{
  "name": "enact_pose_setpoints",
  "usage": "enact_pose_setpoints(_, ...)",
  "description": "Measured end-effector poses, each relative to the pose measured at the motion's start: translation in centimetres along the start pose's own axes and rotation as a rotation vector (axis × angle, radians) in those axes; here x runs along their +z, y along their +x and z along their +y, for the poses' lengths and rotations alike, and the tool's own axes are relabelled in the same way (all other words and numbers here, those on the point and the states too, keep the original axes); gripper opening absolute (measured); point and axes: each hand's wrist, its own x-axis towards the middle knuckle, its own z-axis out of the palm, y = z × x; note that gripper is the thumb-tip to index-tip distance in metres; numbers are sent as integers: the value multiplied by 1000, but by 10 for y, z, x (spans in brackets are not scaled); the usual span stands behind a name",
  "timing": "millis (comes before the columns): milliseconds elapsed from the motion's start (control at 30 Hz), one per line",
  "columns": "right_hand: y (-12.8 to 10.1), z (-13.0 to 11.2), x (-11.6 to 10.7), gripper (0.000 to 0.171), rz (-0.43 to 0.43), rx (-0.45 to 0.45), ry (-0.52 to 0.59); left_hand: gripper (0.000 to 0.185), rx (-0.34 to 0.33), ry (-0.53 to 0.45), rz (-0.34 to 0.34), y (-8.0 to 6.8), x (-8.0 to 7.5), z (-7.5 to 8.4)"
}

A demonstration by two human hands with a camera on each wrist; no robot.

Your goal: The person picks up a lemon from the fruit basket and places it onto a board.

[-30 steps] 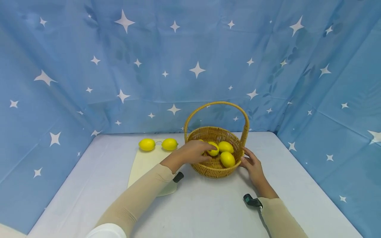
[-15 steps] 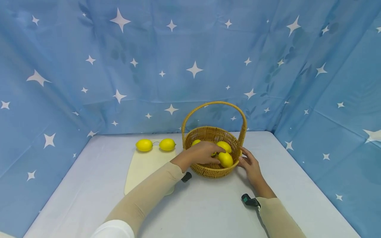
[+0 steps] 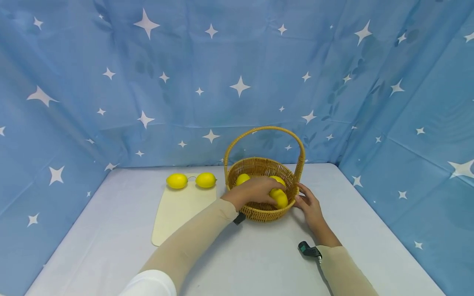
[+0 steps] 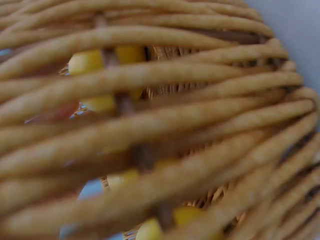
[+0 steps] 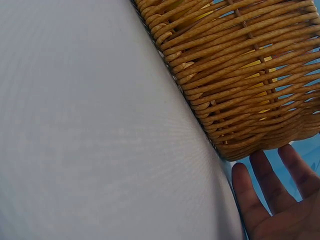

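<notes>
A round wicker basket (image 3: 259, 214) with a tall arched handle stands on the table, holding several lemons. My left hand (image 3: 257, 190) reaches over its near left rim, fingers and thumb around a lemon (image 3: 280, 200) at the front right. Behind the fingers a second lemon (image 3: 277, 179) partly shows; another lemon (image 3: 242, 179) lies at the left inside. The basket's weave (image 4: 200, 115) fills the left wrist view, with yellow showing through its gaps. At the basket's right side my right hand (image 3: 311, 209) touches the rim. Its spread, fairly straight fingers (image 5: 267, 180) meet the wicker in the right wrist view.
A cream cutting board (image 3: 181, 211) lies left of the basket. Two lemons, one on the left (image 3: 177, 181) and one on the right (image 3: 205, 180), sit at its far end. Blue star-patterned curtains (image 3: 177, 102) rise behind and beside the white table (image 3: 259, 259).
My left hand has moved right and deeper across the basket, from the middle lemon to the front-right one, and closed around it. The right hand stays at the rim.
</notes>
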Motion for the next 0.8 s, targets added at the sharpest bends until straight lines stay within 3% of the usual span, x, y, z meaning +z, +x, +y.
enact_pose_setpoints(300,-1,-1,0,53,-1,-6,-12,66,-42,20,-51,13,8,-2)
enact_pose_setpoints(600,0,-4,1,52,0,-21,-22,69,-90,58,-107,12,10,-2)
enact_pose_setpoints(800,0,-1,0,52,-4,-10,-24,60,-82,153,-142,11,12,1)
